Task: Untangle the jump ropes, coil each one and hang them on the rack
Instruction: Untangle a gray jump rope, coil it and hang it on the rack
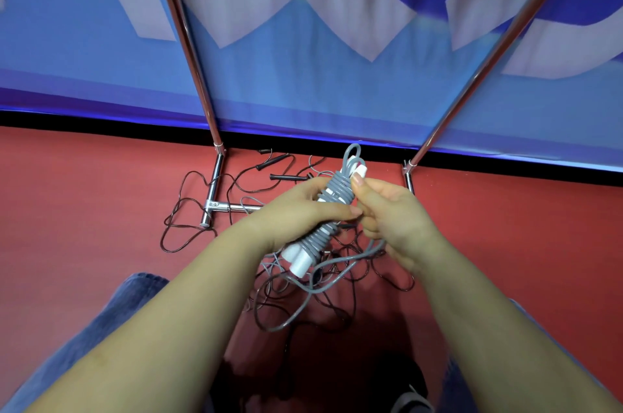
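now both hands hold the grey jump rope half-coiled round its white handles.

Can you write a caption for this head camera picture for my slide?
Both hands wind a gray jump rope around its white handles, above tangled black ropes by the rack.

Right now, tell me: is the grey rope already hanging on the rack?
No: both hands hold the grey rope in front of the rack, its tail trailing on the floor.

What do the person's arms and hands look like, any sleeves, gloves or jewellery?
Both forearms are bare up to the frame edge, with no sleeves showing. The left hand and right hand wear no gloves, and no rings, watch or bracelets show. The fingers have short, unpainted-looking nails.
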Demonstrator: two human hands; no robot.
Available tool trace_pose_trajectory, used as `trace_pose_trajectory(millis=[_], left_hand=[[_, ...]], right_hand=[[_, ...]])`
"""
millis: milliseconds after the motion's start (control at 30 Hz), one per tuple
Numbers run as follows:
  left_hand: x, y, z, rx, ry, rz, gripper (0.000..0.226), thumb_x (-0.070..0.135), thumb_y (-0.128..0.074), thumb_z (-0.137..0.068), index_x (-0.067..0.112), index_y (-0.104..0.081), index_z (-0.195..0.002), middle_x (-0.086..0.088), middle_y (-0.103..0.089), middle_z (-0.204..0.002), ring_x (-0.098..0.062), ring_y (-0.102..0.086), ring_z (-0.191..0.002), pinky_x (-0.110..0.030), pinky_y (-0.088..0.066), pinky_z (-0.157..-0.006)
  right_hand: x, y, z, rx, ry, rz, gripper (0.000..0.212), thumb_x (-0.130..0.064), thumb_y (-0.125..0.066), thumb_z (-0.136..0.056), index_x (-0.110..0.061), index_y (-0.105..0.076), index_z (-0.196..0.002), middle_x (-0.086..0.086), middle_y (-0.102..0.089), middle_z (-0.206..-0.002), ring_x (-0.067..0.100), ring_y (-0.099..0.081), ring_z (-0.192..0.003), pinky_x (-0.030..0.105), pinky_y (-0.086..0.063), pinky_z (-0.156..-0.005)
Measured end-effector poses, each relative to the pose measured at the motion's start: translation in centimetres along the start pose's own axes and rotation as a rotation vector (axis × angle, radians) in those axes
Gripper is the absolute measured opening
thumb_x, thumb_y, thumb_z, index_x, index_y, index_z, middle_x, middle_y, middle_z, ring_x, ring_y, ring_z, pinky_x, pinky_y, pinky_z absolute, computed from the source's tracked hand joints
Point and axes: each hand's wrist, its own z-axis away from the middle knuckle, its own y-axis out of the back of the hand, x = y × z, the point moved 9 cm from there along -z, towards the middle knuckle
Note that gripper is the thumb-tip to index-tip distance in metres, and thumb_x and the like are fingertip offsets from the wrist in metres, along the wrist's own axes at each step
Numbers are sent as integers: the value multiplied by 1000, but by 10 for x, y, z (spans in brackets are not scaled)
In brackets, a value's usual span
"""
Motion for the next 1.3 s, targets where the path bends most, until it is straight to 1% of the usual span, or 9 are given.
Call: trace_pose_trajectory(millis=[133,333,433,533,633,767,967,1133,1300], left_hand=[[-1,-4,1,0,15,11,25,6,-66,-86,3,-53,-107,1,-57,-60,-14,-53,-47,-23,-46,-48],[-1,9,-1,159,-43,-384,39,24,-74,-81,20,-54,-113,8,-57,-73,-5,-49,-58,-20,-43,-60],[-1,9,-1,174,-53,-382,38,32,-74,-80,25,-55,-112,7,-61,-76,-8,-51,-63,-28,-46,-68],[1,9,0,185,-77,-363,37,32,-73,-80,32,-55,-113,21,-58,-64,0,-51,-57,-20,-43,-63],[5,6,1,168,-95,-239,41,22,-73,-82,30,-55,-117,24,-60,-61,5,-55,-53,-11,-43,-57],[3,5,-1,160,-82,-78,38,12,-72,-82,20,-58,-116,15,-64,-69,-4,-58,-59,-19,-46,-59],[9,16,-3,231,-77,216,24,0,-63,-86,10,-54,-106,-2,-68,-71,-7,-57,-46,-19,-45,-42],[1,28,-4,314,-76,77,28,7,-71,-81,16,-57,-103,4,-58,-64,-9,-50,-46,-22,-44,-46],[-5,44,-5,404,-67,-114,34,19,-78,-75,24,-57,-101,1,-54,-65,-19,-49,-53,-32,-46,-55]], right_hand=[[-1,5,-1,33,23,87,27,-28,-49,-96,-11,-65,-81,-7,-27,-46,3,-19,-36,14,-20,-34],[2,15,-8,128,116,432,40,-33,-52,-94,4,-67,-86,-12,-33,-34,4,-30,-36,13,-25,-41],[1,18,-9,149,138,422,37,-36,-56,-92,-4,-71,-83,5,-64,-58,7,-49,-57,30,-46,-59],[3,22,-10,182,122,403,36,-39,-58,-89,-8,-71,-79,19,-69,-79,17,-57,-69,37,-51,-74],[4,25,-9,204,99,419,44,-44,-57,-88,-5,-67,-72,6,-61,-62,14,-51,-61,31,-45,-66],[8,24,-12,187,81,391,45,-47,-53,-89,-16,-53,-57,-6,-40,-48,11,-34,-48,28,-31,-53],[15,19,-18,118,48,320,38,-30,-40,-100,-21,-58,-68,-14,-34,-34,0,-31,-33,25,-28,-51],[18,16,-18,84,28,415,38,-33,-47,-96,-20,-56,-62,-12,-33,-36,8,-31,-40,27,-30,-51],[11,21,-13,134,24,402,42,-37,-49,-95,-17,-53,-57,-8,-32,-37,9,-33,-30,26,-37,-46]])
